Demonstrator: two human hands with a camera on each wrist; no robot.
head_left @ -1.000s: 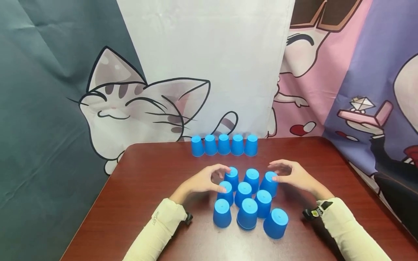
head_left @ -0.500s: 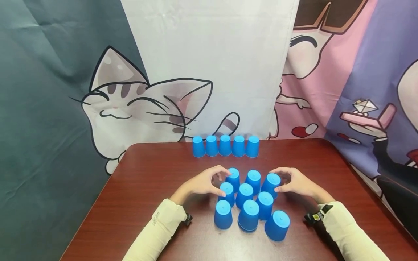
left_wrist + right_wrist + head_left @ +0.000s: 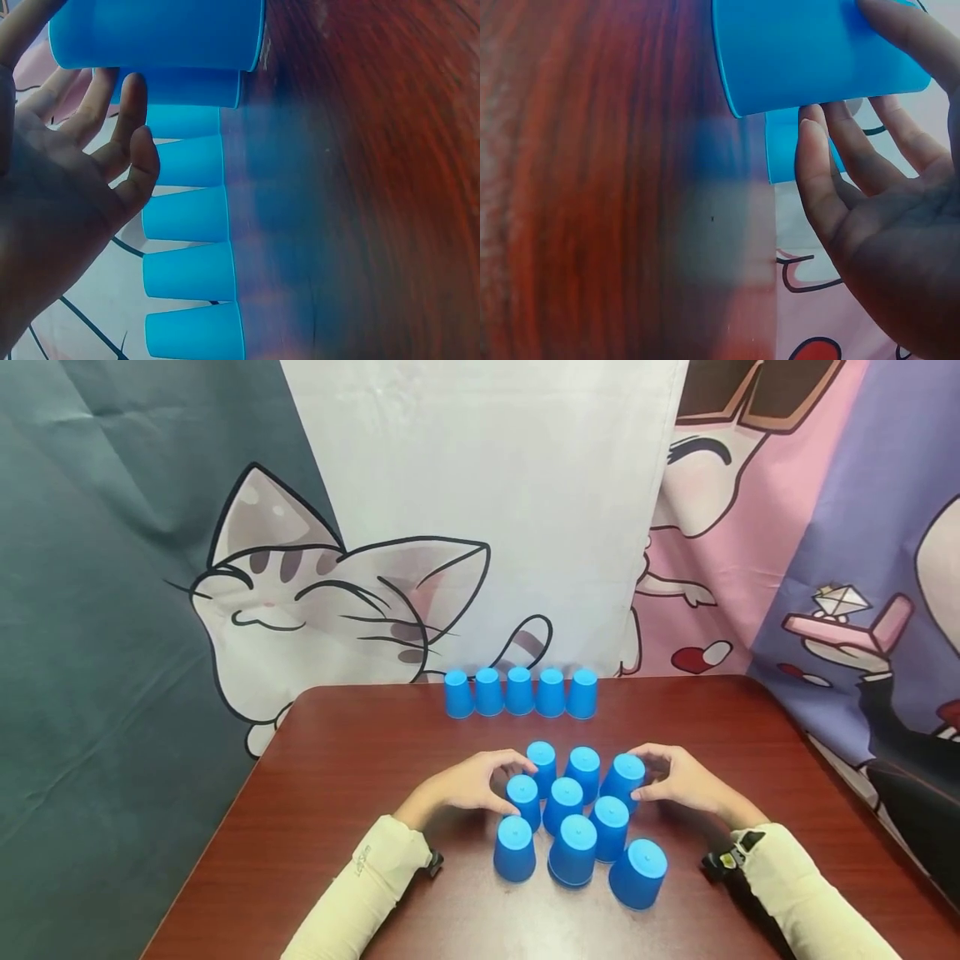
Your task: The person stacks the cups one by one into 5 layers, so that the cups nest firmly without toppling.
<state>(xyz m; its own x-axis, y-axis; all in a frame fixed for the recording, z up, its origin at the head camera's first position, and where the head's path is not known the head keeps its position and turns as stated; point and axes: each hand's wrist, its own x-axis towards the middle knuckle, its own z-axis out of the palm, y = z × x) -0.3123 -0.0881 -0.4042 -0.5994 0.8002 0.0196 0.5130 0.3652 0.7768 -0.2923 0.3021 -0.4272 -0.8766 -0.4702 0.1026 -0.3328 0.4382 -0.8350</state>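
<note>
Upside-down blue plastic cups stand in loose rows on the table. In the head view my left hand curls around the left cup of the middle row, thumb at its near side and fingers at its far side. My right hand holds the right cup of the back row between thumb and fingers; that cup looks slightly tilted. In the right wrist view, the thumb lies on this cup with fingers behind it. The left wrist view shows a cup before my fingers, partly cut off.
A straight row of several more blue cups stands at the far edge of the brown table. Nearer the person are other cups, including a front right one. Printed cartoon cloth hangs behind the table.
My left hand has come slightly nearer the person, its fingers shifting from the back left cup to the cup before it. The right hand has lowered a little around its cup.
</note>
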